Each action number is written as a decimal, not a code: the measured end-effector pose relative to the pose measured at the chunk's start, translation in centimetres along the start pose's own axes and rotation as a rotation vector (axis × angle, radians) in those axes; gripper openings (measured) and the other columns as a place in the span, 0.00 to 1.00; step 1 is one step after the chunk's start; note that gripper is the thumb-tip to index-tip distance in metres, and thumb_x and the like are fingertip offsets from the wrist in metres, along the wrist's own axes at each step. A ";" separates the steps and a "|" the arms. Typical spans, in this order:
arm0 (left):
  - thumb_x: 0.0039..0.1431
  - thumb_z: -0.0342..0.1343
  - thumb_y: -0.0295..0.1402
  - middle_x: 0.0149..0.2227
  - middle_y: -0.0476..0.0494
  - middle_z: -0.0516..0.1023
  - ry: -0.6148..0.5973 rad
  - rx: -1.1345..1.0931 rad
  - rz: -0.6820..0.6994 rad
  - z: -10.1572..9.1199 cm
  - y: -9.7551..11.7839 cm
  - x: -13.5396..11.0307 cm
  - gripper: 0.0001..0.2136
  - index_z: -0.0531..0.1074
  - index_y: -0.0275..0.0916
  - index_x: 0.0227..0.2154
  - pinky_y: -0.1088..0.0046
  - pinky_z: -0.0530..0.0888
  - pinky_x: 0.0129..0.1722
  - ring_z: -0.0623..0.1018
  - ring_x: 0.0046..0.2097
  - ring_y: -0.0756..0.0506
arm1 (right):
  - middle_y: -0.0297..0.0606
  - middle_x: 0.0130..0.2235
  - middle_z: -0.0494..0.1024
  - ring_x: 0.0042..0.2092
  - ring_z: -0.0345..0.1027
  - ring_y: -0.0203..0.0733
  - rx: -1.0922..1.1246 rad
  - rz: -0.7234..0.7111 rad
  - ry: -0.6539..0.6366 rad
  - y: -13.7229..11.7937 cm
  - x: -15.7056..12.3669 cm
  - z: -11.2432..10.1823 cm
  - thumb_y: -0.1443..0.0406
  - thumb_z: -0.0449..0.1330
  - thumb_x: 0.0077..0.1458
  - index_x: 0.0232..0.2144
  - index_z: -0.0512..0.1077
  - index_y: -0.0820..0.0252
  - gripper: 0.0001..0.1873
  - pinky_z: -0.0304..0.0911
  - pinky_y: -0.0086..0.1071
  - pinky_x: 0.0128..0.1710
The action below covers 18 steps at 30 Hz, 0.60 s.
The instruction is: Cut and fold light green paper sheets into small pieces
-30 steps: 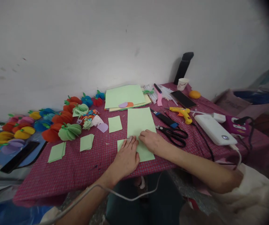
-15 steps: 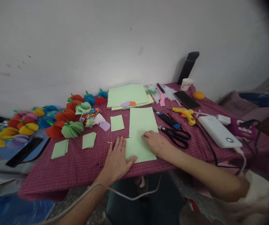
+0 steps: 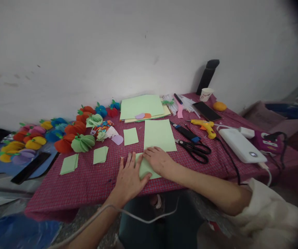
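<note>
My left hand [image 3: 130, 175] lies flat with spread fingers at the left edge of a light green sheet of paper [image 3: 146, 170] near the table's front edge. Over the same sheet rests my right hand [image 3: 160, 162], palm down, its fingers laid across the upper part and close to the left fingertips. The sheet looks folded over toward the left, but the hands cover much of it. Just behind is a separate green paper piece [image 3: 159, 134]. Black-handled scissors [image 3: 194, 149] and a utility knife [image 3: 185, 132] lie right of it.
Small green paper stacks [image 3: 69, 164] [image 3: 100, 155] and a green card [image 3: 131, 136] lie left. Paper pumpkins [image 3: 83, 142] and scraps [image 3: 106, 131] crowd the back left. Larger sheets [image 3: 141, 104] lie behind. A glue gun [image 3: 205, 127], phone [image 3: 206, 110] and white power bank [image 3: 242, 145] are right.
My right hand has moved left, closer to my left hand. The front sheet's right side has come left with it, uncovering tablecloth and the front edge of the paper behind.
</note>
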<state>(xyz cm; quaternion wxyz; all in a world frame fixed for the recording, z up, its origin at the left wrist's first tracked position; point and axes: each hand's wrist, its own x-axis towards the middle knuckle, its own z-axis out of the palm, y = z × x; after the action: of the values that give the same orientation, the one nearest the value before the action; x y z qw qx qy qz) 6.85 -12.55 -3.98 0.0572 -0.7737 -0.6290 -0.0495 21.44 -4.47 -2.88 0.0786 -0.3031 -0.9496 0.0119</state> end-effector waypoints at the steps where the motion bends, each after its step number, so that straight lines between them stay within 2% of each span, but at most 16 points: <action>1: 0.54 0.38 0.52 0.59 0.33 0.53 0.000 0.001 -0.004 0.1 0.0 0.0 0.32 0.51 0.35 0.57 0.49 0.45 0.56 0.52 0.60 0.35 | 0.44 0.51 0.68 0.53 0.57 0.44 -0.001 0.008 0.004 0.1 -0.2 0.4 0.70 0.48 0.56 0.46 0.66 0.63 0.16 0.51 0.40 0.52; 7: 0.53 0.38 0.53 0.59 0.33 0.55 0.021 -0.003 -0.019 0.3 -0.3 0.2 0.35 0.48 0.33 0.58 0.49 0.44 0.57 0.52 0.60 0.35 | 0.45 0.53 0.65 0.56 0.54 0.43 -0.026 0.058 0.004 2.2 -2.8 0.7 0.72 0.47 0.55 0.48 0.64 0.64 0.18 0.45 0.43 0.55; 14: 0.51 0.38 0.56 0.59 0.31 0.53 -0.010 0.008 -0.050 0.1 -0.6 -0.3 0.38 0.48 0.30 0.58 0.50 0.43 0.57 0.51 0.60 0.35 | 0.45 0.56 0.61 0.58 0.50 0.43 -0.022 0.113 -0.106 3.9 -5.0 0.2 0.73 0.45 0.54 0.52 0.61 0.65 0.22 0.42 0.43 0.57; 18: 0.53 0.39 0.53 0.60 0.33 0.52 -0.018 -0.017 -0.051 0.3 -1.6 -0.9 0.35 0.50 0.33 0.58 0.50 0.46 0.56 0.51 0.61 0.37 | 0.46 0.55 0.63 0.57 0.50 0.44 -0.027 0.110 -0.085 4.6 -5.7 0.0 0.73 0.46 0.53 0.51 0.62 0.64 0.22 0.41 0.45 0.56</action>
<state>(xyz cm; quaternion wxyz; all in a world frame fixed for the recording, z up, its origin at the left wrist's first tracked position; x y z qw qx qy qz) 5.11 -13.08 -4.32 0.0436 -0.7582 -0.6487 -0.0493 28.67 -4.00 -4.00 0.0332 -0.3551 -0.9341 0.0164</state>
